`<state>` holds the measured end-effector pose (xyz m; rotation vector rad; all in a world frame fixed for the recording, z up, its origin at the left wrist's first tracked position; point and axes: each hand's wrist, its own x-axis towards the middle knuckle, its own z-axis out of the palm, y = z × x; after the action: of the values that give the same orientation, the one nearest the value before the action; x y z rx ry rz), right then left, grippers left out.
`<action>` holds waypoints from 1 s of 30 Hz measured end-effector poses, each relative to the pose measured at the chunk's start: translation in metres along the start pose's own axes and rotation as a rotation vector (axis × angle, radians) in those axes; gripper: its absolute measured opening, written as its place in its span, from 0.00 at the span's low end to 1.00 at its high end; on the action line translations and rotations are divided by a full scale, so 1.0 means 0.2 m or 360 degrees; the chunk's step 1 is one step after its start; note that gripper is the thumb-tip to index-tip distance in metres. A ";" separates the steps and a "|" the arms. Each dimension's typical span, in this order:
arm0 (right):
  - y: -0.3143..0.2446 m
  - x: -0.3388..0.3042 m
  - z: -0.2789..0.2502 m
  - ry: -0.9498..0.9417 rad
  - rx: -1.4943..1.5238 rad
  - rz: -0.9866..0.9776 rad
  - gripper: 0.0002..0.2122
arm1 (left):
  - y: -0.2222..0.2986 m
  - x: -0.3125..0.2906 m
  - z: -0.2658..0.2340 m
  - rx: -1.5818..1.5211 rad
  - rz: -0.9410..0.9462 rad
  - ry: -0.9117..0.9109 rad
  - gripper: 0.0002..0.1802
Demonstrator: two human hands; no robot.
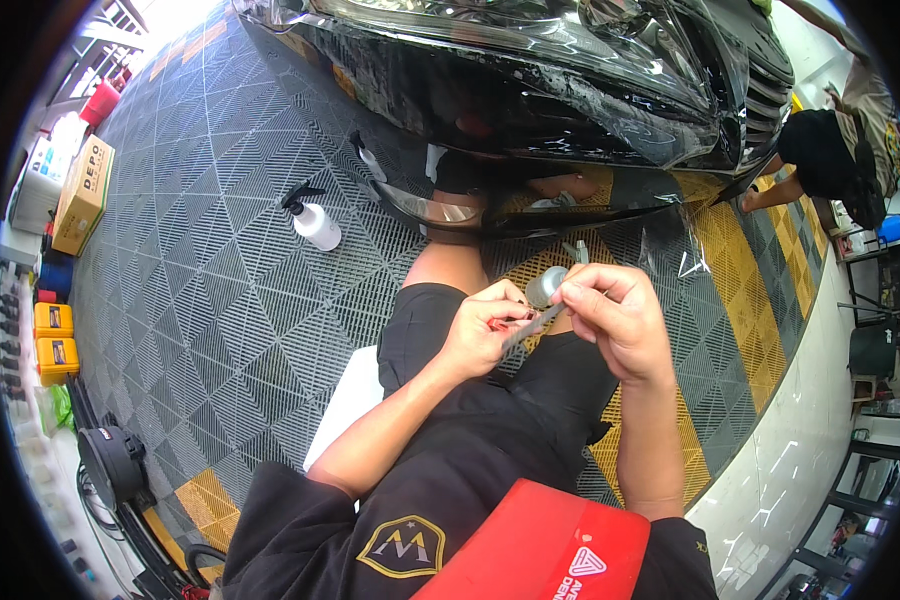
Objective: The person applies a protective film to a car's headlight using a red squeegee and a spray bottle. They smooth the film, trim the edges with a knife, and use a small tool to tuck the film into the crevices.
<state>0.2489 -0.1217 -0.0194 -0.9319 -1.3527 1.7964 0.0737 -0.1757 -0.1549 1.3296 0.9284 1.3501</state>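
Your left hand is pinched on a small knife with a red handle and a thin grey blade strip, and your right hand pinches the far end of that strip, with what looks like a small grey roll tucked behind its fingertips. All of it hangs in the air over your lap, just short of the black car bumper.

The danger, as I judge it, is the blade: both sets of fingers sit right on it, so a slip or a sudden snap could cut you, and a loose piece could drop through the slots of the grid floor and be hard to find. Swing the knife forward and you could also nick the clear film that hangs off the bumper's lower edge, or the paint behind it.

You are sitting low on a floor of grey slotted tiles with a yellow band running toward its right edge. A white spray bottle with a black trigger stands on the tiles to your left, near the bumper. Along the floor's left edge sit yellow containers and a cardboard box. At the far right corner of the car another person crouches.
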 end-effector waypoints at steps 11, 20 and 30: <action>-0.11 0.17 -0.13 -0.0845 -0.0303 0.0131 0.08 | 0.02 -0.03 0.02 0.0008 0.0014 -0.0162 0.06; -0.07 0.18 -0.06 -0.0605 -0.0627 0.0138 0.07 | 0.04 -0.01 0.04 -0.0020 0.0219 -0.0096 0.06; 0.05 0.11 -0.22 0.0419 0.0100 -0.0072 0.08 | 0.07 0.03 0.07 -0.0268 -0.0027 0.0524 0.10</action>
<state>0.2753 -0.0847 -0.0406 -1.0536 -1.1369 1.6088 0.0855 -0.1739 -0.1389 0.9871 1.0152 1.6270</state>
